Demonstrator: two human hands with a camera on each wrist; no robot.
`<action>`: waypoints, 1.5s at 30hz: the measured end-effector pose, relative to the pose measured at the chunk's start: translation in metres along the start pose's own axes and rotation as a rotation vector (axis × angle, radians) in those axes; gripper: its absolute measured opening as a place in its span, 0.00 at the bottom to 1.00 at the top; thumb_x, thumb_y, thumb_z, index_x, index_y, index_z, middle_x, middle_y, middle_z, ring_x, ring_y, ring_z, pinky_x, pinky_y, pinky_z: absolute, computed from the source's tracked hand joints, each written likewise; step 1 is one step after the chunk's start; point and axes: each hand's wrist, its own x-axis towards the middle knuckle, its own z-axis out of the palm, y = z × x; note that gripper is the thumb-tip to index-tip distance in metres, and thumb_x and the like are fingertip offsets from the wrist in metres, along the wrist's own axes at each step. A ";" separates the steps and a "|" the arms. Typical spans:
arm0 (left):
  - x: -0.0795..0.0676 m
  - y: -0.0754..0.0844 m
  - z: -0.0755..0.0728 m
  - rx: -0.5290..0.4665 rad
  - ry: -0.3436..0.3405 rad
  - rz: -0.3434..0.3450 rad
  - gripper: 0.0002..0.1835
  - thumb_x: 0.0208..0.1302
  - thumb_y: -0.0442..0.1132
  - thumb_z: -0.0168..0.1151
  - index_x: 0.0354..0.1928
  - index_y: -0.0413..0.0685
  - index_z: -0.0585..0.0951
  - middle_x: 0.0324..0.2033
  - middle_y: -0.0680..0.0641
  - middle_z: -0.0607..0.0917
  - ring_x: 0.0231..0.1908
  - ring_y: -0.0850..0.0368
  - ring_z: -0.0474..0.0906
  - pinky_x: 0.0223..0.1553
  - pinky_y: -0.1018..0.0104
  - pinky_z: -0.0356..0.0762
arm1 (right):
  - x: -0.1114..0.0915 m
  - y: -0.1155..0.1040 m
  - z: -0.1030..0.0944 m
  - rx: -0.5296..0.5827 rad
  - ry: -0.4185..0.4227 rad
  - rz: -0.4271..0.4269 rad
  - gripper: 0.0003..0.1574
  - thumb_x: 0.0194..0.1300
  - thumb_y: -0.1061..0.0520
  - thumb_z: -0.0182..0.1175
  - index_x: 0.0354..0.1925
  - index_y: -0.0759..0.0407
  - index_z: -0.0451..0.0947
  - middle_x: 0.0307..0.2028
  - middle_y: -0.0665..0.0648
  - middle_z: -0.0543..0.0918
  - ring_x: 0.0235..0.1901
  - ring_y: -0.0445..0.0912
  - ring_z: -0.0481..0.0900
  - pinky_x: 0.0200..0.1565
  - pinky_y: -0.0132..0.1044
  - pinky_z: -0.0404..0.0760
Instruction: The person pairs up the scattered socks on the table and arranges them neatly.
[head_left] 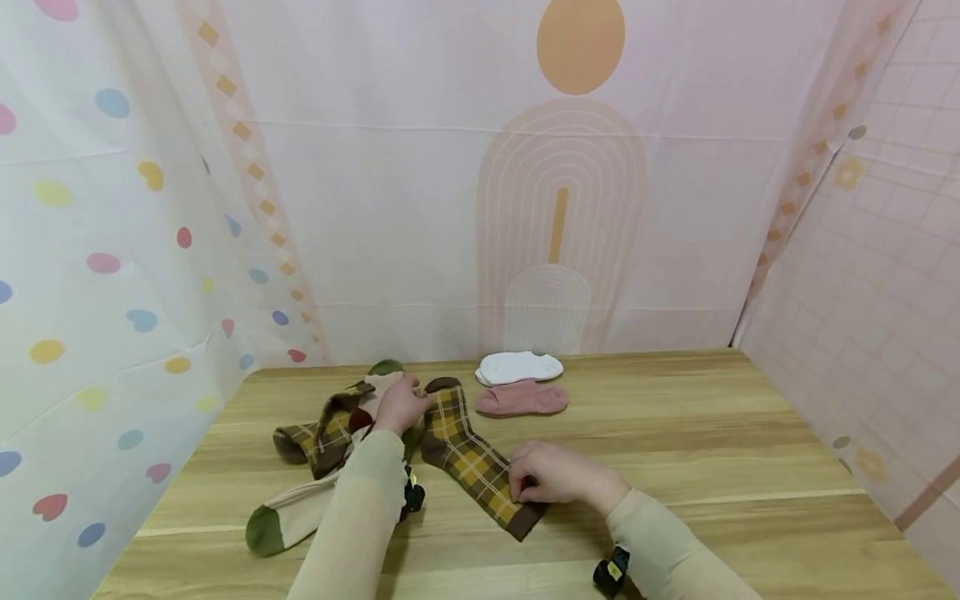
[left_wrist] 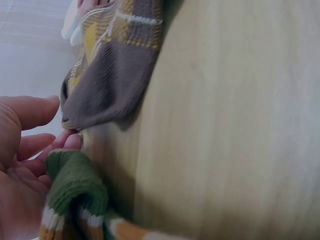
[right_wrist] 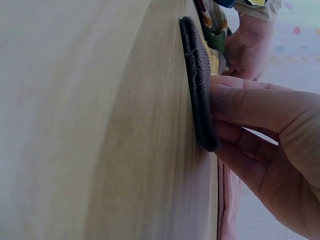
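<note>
Head view: plaid sock (head_left: 471,457) between relaxed left hand (head_left: 402,407) and right hand (head_left: 561,473) pinching cuff (head_left: 527,522).

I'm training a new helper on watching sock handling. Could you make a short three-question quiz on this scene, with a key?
1. Multiple choice: what is at the dark cuff of the flat plaid sock?
a) the left hand
b) the right hand
c) neither hand

2. True or false: in the head view, the white socks lie nearer the camera than the pink socks.

3. Fill in: the rounded end of the cream sock at lower left is ____.

Key: 1 b; 2 false; 3 green.
</note>
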 end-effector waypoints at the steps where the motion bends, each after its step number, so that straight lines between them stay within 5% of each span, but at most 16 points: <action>1: 0.000 0.000 0.001 0.004 0.005 -0.003 0.31 0.69 0.39 0.61 0.67 0.27 0.66 0.55 0.30 0.78 0.54 0.36 0.76 0.51 0.43 0.76 | 0.000 0.000 0.000 -0.001 0.001 0.001 0.09 0.57 0.63 0.71 0.28 0.48 0.84 0.31 0.39 0.79 0.38 0.34 0.75 0.47 0.26 0.74; 10: 0.002 0.004 0.013 0.019 0.073 -0.001 0.26 0.67 0.36 0.64 0.63 0.29 0.72 0.47 0.34 0.82 0.44 0.41 0.80 0.44 0.48 0.79 | 0.000 0.000 0.001 -0.003 -0.014 0.021 0.09 0.58 0.62 0.71 0.28 0.48 0.84 0.32 0.39 0.79 0.39 0.33 0.75 0.49 0.25 0.73; 22: -0.001 0.017 0.007 -0.203 0.100 0.017 0.22 0.69 0.35 0.60 0.62 0.33 0.76 0.49 0.36 0.81 0.46 0.44 0.78 0.43 0.53 0.78 | -0.001 0.000 0.001 0.047 0.013 0.019 0.06 0.58 0.60 0.71 0.31 0.50 0.84 0.32 0.41 0.80 0.38 0.34 0.75 0.48 0.28 0.74; 28: -0.010 0.022 0.002 -0.247 0.110 0.038 0.21 0.69 0.33 0.60 0.61 0.32 0.75 0.50 0.34 0.79 0.51 0.41 0.76 0.49 0.48 0.77 | -0.005 -0.002 -0.006 0.158 0.059 0.156 0.08 0.61 0.60 0.69 0.41 0.56 0.83 0.38 0.47 0.82 0.39 0.37 0.78 0.45 0.30 0.77; 33: -0.019 0.025 -0.004 -0.279 0.104 0.044 0.20 0.69 0.33 0.60 0.61 0.34 0.75 0.52 0.34 0.78 0.53 0.40 0.75 0.49 0.47 0.77 | -0.008 -0.008 -0.011 0.121 0.112 0.270 0.16 0.60 0.56 0.71 0.45 0.60 0.81 0.38 0.52 0.82 0.38 0.41 0.79 0.42 0.33 0.79; 45: -0.034 0.029 -0.009 -0.294 0.134 0.091 0.16 0.67 0.32 0.60 0.55 0.36 0.77 0.46 0.38 0.79 0.49 0.41 0.77 0.43 0.50 0.79 | -0.012 -0.019 -0.006 0.050 0.068 0.430 0.26 0.55 0.51 0.74 0.47 0.63 0.78 0.28 0.48 0.74 0.29 0.41 0.72 0.34 0.39 0.76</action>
